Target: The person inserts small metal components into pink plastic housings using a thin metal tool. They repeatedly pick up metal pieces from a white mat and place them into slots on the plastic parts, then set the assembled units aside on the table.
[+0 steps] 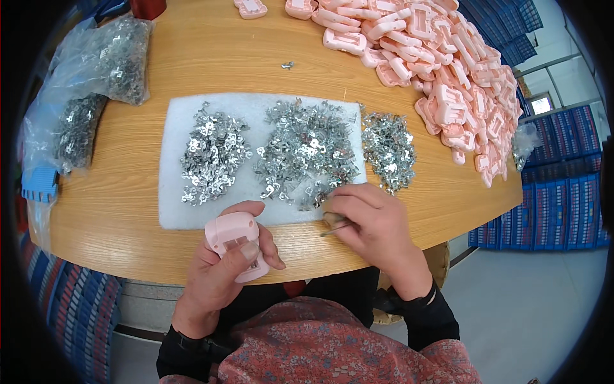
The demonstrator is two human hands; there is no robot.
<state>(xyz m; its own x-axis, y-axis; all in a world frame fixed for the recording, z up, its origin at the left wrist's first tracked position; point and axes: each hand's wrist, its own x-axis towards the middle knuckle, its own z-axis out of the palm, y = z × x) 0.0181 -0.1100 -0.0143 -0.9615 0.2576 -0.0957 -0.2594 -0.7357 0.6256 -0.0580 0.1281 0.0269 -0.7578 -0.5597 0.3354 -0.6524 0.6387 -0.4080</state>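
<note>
**Pink and silver crowd a wooden surface (217, 51)**

Over the surface's far right corner sprawls a heap of pink casings (448, 105). A white mat (176, 141) covers the middle, nearing the front edge. Clear bags (125, 61) of metal parts slump along the left edge. The mat carries a left pile (214, 157) and a middle pile (307, 150) of metal clips; a third pile (389, 150) sits just beyond its right side. At the front edge, the right hand (377, 224) bends its fingers around a thin rod (339, 229), fingertips at the middle pile; whether they also grip a clip, I can't tell. The left hand (217, 275) curls around one pink casing (233, 227), thumb on its face.
</note>
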